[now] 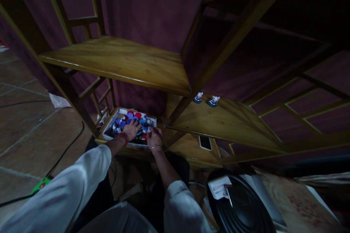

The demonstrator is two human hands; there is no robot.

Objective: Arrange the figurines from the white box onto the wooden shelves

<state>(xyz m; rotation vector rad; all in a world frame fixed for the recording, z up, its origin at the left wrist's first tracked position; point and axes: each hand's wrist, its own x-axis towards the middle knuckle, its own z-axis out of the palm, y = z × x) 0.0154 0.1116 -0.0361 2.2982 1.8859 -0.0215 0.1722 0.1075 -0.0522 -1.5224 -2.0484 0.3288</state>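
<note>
A shallow white box [111, 133] sits on the low wooden shelf, filled with small figurines [118, 127] and round purple, red and blue pieces [138, 115]. My left hand [131, 130], with a red bead bracelet at the wrist, reaches into it with fingers spread over the pieces. At the box's right end, my right hand [154, 137] has its fingers curled in around a small white and blue figurine [148, 130], partly hidden by the fingers. A thin bangle is on that wrist.
Two small figurines [213, 101] on dark bases stand on the middle shelf [218, 120]. A phone [205, 142] lies on the lower shelf. An upper shelf board [117, 62] overhangs the box. Right of my legs is a black round stool [243, 204] with papers on it.
</note>
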